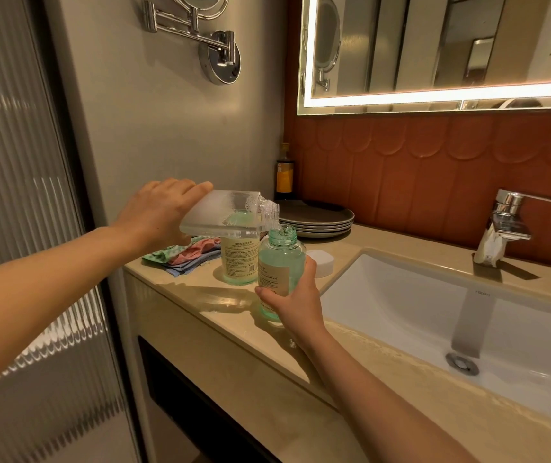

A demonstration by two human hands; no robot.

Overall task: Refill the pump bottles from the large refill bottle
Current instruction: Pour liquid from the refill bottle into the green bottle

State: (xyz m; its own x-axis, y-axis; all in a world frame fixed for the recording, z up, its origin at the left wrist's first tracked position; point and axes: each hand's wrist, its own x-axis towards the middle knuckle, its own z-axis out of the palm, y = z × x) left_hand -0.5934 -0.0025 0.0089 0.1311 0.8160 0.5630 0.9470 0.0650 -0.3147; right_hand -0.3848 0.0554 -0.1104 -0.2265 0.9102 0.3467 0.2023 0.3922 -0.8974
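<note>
Your left hand [164, 212] grips the base end of the large refill bottle [207, 212], fingers curled over it, and holds it tipped almost flat, with foam and a little green liquid inside. Its threaded mouth is just above the open neck of the green pump bottle [279, 262]. Your right hand [295, 302] clamps this bottle low on its body, thumb in front and fingers behind, at the front of the countertop [220, 305]. A second pump bottle [239, 259] stands just behind it, and a white cap [320, 262] lies beside the sink [401, 295].
</note>
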